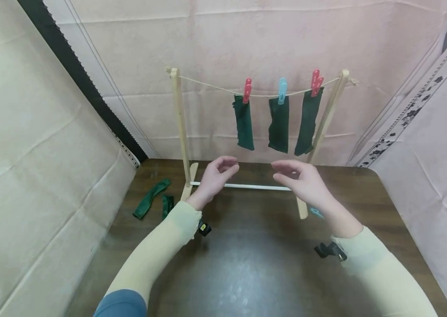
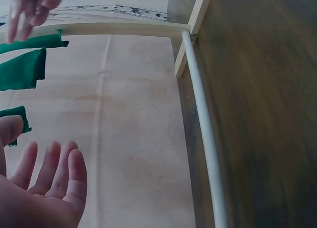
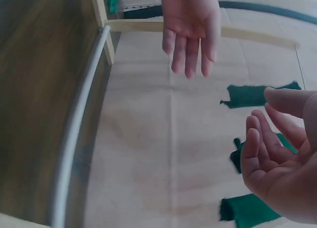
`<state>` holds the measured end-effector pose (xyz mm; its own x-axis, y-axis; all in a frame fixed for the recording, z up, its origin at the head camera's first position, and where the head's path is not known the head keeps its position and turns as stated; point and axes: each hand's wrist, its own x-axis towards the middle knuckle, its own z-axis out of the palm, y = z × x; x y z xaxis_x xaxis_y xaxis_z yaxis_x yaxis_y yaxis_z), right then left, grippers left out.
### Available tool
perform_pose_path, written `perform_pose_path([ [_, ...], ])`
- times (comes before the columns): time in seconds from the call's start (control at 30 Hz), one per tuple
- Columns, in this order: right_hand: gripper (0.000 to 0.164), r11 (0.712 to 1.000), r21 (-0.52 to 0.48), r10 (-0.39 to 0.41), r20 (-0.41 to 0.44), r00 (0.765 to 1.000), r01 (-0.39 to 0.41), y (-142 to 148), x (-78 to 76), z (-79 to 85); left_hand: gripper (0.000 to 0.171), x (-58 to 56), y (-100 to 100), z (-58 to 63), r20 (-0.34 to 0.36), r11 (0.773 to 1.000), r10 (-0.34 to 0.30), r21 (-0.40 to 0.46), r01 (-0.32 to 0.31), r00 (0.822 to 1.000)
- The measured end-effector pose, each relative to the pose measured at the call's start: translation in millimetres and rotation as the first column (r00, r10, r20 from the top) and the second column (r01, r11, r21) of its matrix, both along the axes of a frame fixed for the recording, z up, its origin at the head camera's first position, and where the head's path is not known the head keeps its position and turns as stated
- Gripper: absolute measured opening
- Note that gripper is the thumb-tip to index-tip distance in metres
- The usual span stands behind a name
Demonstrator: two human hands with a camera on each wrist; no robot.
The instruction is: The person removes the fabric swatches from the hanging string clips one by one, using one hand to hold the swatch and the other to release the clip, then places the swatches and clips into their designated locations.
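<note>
Pale, creased fabric (image 1: 263, 39) walls off the space behind and on both sides of a brown, wood-patterned table (image 1: 243, 268), whose surface shines at the bottom centre of the frame. Toward the table's far edge stands a wooden rack with a left post (image 1: 181, 127) and a right post (image 1: 332, 105), joined low down by a white rod (image 1: 257, 186) and at the top by a sagging cord (image 1: 211, 86). From this cord, right of the upper centre, hang three dark green strips: a left strip (image 1: 244, 125) under a red clothespin (image 1: 247, 90), a middle strip (image 1: 279, 127) under a blue clothespin (image 1: 282, 90), and a right strip (image 1: 309, 125) under red plastic that may be one pin or two.

Near the middle of the frame, below the strips, the person's left hand (image 1: 215, 178) and right hand (image 1: 300, 176) are raised, well apart, both empty, with fingers relaxed and gently bent. Two loose green pieces (image 1: 150, 200) lie left of the rack, and a light blue clip (image 1: 316, 212) lies beside the right foot (image 1: 302, 209).
</note>
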<state>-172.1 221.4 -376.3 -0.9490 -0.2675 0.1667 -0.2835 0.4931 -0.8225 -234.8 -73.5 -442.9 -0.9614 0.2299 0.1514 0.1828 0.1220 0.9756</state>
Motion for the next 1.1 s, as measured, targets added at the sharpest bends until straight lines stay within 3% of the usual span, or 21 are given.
perform_pose_path([
  [0.37,0.035,1.0,0.026,0.002,-0.149,0.989,0.001,-24,-14.5,77.4,0.053,-27.3,7,31.7,0.002,0.983,-0.011,0.184,0.01,1.0],
  [0.57,0.035,1.0,0.03,0.01,-0.201,0.98,-0.004,-35,-20.7,113.8,0.052,-32.5,11,43.0,0.009,0.978,-0.027,0.209,0.025,1.0],
  [0.7,0.036,1.0,0.022,0.018,-0.204,0.979,-0.014,-42,-25.6,133.0,0.054,-37.5,15,49.3,-0.009,0.976,-0.04,0.212,0.041,0.999],
  [0.9,0.041,0.996,-0.084,0.008,-0.148,0.989,-0.021,-53,-33.0,160.9,0.055,-40.4,20,57.9,-0.017,0.973,-0.043,0.225,0.045,0.999],
  [1.1,0.042,0.999,-0.043,-0.003,-0.175,0.985,-0.004,-61,-44.3,170.9,0.052,-40.7,23,60.4,-0.029,0.974,-0.034,0.224,0.039,0.999],
])
